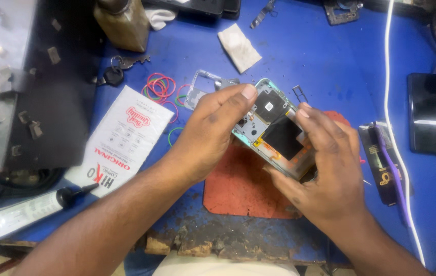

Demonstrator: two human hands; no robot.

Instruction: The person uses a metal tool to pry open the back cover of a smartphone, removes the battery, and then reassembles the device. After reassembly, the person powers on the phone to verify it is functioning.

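Both my hands hold an opened smartphone (274, 128) with its back removed, showing a black shield, circuit parts and a pale teal frame. My left hand (213, 133) grips its upper left side, thumb resting on the top edge. My right hand (325, 168) cradles the lower right side, with a fingertip on the phone's right edge. The phone hovers tilted above a worn red mat (243, 189) on the blue worktable (310, 46).
A white packet (123, 138), coloured rubber bands (160, 88), a metal phone frame piece (202, 84), keys (118, 69), a folded cloth (238, 47), a brown bottle (123, 20), a glue tube (34, 209), a black phone (429, 112), a white cable (393, 102), a purple tool (389, 163).
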